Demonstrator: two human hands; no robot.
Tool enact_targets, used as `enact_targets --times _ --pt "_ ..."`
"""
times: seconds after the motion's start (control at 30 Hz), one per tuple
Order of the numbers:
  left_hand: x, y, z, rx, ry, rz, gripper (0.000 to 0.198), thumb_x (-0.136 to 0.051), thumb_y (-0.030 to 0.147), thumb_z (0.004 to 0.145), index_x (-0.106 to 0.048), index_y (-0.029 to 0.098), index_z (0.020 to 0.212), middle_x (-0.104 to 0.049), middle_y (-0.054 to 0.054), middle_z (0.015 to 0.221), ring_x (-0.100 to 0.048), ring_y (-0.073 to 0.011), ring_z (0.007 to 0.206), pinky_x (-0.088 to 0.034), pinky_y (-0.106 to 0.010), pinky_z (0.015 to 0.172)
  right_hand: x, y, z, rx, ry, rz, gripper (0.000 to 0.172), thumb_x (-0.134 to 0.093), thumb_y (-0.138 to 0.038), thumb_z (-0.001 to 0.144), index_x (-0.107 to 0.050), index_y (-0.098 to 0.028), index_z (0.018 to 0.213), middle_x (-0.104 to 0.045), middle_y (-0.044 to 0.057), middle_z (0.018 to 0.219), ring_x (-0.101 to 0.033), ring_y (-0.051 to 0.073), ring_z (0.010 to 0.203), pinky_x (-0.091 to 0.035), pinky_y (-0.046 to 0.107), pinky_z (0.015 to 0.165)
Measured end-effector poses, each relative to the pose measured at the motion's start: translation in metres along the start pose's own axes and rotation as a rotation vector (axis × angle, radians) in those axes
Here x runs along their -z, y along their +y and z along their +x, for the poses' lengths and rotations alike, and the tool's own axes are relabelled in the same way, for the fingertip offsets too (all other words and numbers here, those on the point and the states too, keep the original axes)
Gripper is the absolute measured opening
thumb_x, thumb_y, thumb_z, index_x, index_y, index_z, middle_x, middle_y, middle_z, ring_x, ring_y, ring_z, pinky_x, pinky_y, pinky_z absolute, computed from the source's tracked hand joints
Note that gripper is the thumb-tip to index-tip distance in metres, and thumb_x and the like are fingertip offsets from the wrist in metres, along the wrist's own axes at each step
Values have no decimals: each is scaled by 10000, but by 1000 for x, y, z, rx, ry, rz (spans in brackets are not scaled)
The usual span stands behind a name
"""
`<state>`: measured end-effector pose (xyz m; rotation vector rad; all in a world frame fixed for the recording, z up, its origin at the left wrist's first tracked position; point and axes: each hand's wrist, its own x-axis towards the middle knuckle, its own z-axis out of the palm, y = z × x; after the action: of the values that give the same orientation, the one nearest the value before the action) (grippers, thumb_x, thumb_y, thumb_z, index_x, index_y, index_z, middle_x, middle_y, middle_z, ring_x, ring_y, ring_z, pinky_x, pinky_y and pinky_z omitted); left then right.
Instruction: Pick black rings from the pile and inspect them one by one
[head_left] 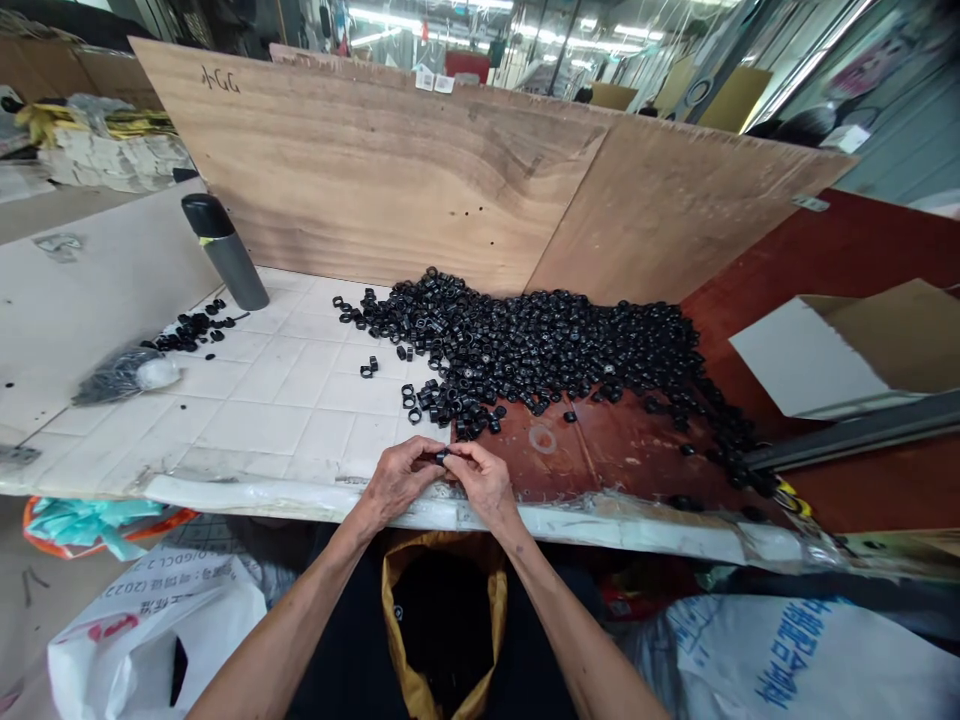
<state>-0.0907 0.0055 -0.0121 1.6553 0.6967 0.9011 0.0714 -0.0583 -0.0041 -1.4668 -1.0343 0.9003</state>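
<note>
The fingertips of the left hand [396,482] and the right hand [486,482] meet and pinch one small black plastic ring [442,457] between them, both hands closed on it at the near table edge. Just beyond the fingers lies a large heap of black plastic rings [540,345], spreading away to the right over the red-brown board [622,455]. Left of the fingers stretches the white tiled tabletop [262,400]. Farther off to the left stands a grey cylindrical flask with a black cap [225,252], leaning, with a smaller cluster of black rings [191,330] near it. Behind the heap rises a plywood wall [390,170]. Directly below the hands hangs an open mustard-yellow bag [442,620].
</note>
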Motion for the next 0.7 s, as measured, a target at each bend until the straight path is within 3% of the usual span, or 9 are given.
enact_targets --times 0.13,0.3,0.5,0.7 --pt "-1 1 0 29 -18 -12 244 -738 267 840 -708 167 1060 -763 -55 1006 -755 -200 902 -613 -312 869 -1 2 2 37 -43 -32 243 -667 -444 826 -669 -201 835 -640 -6 624 -626 164 539 -511 257 535" --pt "-2 2 1 78 -12 -38 265 -750 290 826 -709 165 1056 -783 -40 946 -761 -198 847 -614 -303 825 2 2 2 25 -79 19 253 -702 -416 796 -644 -194 903 -558 -50 578 -530 134 512 -444 234 504" --pt "-2 -1 0 99 -7 -23 291 -726 283 838 -717 146 1094 -779 -53 929 -736 -175 777 -600 -284 761 4 -1 -2 138 -26 -31 183 -715 -336 795 -687 -199 913 -660 13 832 -593 158 697 -501 255 649" --pt "0 4 1 23 -2 -7 217 -712 231 837 -720 162 1043 -738 -59 988 -720 -176 868 -586 -281 805 5 -7 -4 228 -20 -34 136 -693 -327 834 -718 -210 899 -664 61 969 -642 195 858 -536 273 724"
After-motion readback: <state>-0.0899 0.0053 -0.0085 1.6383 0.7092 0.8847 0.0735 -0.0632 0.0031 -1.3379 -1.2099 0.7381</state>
